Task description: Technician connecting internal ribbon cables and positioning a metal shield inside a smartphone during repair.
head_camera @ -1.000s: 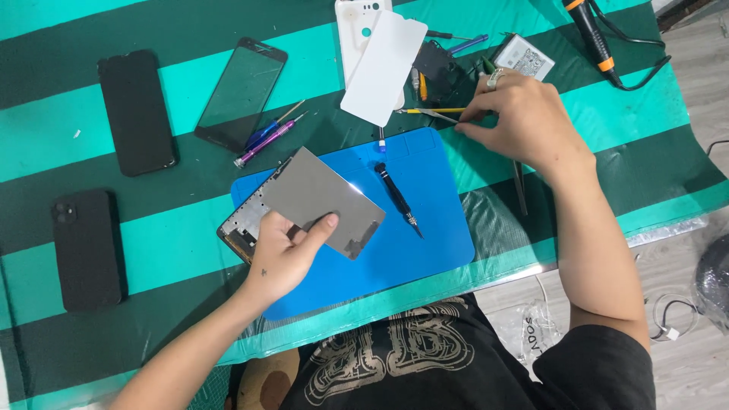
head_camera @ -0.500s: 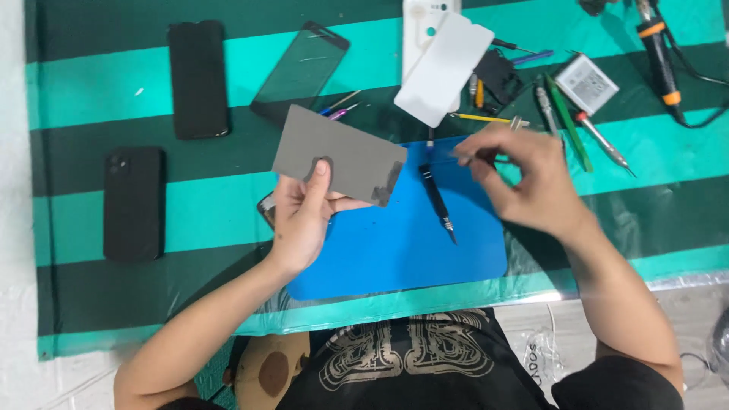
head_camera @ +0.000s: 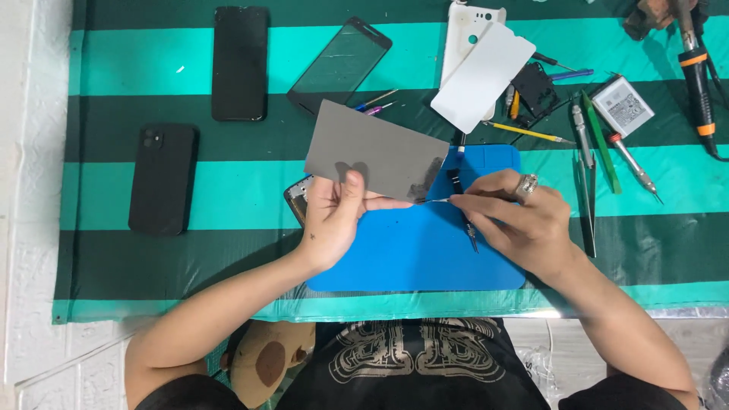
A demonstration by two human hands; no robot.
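Note:
My left hand holds a flat grey rectangular panel by its lower edge, lifted above a phone frame that lies at the left end of the blue work mat. My right hand pinches thin metal tweezers, whose tip touches the panel's lower right corner. A black screwdriver lies on the mat, partly under my right hand.
On the green striped cloth lie two black phones, a dark glass screen, a white phone back under a white panel, a battery, several pens and tools, and an orange-banded iron.
The left hand lifted the grey panel off the phone frame. The right hand came back from the tools at the far side with tweezers and brought them to the panel's corner.

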